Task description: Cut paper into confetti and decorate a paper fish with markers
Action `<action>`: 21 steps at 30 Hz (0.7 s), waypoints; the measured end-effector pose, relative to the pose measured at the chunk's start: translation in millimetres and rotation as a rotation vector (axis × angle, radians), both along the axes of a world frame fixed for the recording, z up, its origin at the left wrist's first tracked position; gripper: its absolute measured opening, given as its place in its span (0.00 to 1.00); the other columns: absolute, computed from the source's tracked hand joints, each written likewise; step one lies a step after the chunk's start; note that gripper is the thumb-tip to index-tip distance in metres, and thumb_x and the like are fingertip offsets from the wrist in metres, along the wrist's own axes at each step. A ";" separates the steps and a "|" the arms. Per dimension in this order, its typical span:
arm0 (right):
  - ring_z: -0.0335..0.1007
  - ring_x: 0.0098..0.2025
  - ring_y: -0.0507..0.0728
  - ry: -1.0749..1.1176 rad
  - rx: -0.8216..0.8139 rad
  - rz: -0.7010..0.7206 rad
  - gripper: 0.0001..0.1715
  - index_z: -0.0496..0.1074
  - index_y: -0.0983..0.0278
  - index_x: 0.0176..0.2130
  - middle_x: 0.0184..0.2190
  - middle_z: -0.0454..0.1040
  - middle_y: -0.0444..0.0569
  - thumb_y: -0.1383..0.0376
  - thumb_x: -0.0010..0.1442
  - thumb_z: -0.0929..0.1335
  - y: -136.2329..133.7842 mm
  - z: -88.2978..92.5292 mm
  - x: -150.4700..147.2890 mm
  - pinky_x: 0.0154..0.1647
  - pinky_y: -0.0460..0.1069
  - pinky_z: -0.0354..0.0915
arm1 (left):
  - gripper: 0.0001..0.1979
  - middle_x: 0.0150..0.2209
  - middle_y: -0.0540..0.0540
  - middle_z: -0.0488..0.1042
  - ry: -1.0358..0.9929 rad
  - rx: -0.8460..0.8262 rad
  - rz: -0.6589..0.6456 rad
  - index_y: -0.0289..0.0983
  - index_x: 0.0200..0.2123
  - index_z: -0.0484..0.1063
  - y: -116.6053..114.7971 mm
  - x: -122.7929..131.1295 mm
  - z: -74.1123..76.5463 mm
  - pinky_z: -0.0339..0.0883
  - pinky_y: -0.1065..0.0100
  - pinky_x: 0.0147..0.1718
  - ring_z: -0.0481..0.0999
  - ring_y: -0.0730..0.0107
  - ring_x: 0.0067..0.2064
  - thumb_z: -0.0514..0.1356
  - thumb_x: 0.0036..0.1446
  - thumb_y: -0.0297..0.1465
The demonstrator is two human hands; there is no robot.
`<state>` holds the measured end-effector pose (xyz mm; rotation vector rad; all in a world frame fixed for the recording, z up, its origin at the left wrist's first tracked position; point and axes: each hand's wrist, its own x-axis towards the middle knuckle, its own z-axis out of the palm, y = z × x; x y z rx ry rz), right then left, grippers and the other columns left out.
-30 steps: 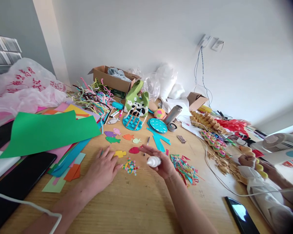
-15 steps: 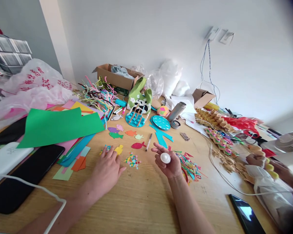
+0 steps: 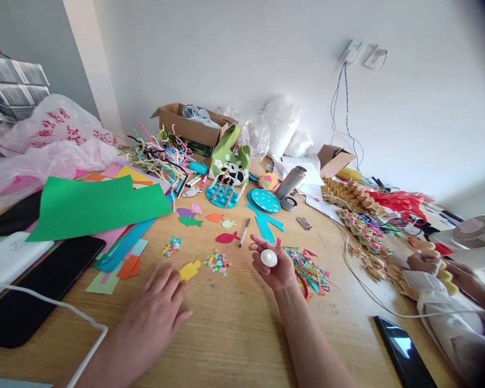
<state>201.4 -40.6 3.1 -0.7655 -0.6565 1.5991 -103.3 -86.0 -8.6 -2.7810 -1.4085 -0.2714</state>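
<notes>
Yellow fish, flat, finned edges, lies around seven o'clock in view, by left hand, fingers loosely spread; right hand holds white bottle. Open table stretches from fish toward five o'clock.

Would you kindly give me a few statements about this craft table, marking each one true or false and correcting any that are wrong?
1. The right hand holds a white bottle. True.
2. The left hand holds a pen. False: the pen lies on the table, and the left hand is by the yellow paper fish.
3. The red paper fish lies left of the pen in the picture. True.
4. The phone is propped upright. False: the phone lies flat.
5. The large green sheet lies over other coloured papers. True.
</notes>
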 end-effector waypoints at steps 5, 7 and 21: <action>0.51 0.17 0.46 0.066 -0.020 0.012 0.21 0.78 0.69 0.42 0.29 0.76 0.50 0.62 0.48 0.69 1.6 -3.1 -2.1 0.14 0.43 0.48 | 0.18 0.55 0.47 0.73 -0.097 -0.088 -0.212 0.43 0.50 0.74 -12.2 -18.0 -6.0 0.57 0.50 0.61 0.62 0.51 0.63 0.57 0.61 0.43; 0.53 0.18 0.47 0.080 -0.019 0.001 0.21 0.78 0.69 0.41 0.28 0.75 0.50 0.62 0.47 0.71 2.4 -4.4 -3.1 0.16 0.43 0.50 | 0.17 0.56 0.49 0.73 -0.108 -0.139 -0.270 0.44 0.51 0.73 -11.4 -14.1 -0.9 0.57 0.51 0.61 0.61 0.53 0.64 0.57 0.61 0.42; 0.51 0.20 0.48 0.086 -0.004 -0.105 0.13 0.76 0.65 0.35 0.21 0.65 0.42 0.58 0.52 0.73 4.3 -6.0 0.9 0.17 0.44 0.53 | 0.19 0.57 0.44 0.72 -0.064 -0.245 -0.297 0.40 0.52 0.72 2.5 28.1 15.7 0.51 0.44 0.63 0.59 0.48 0.65 0.59 0.60 0.40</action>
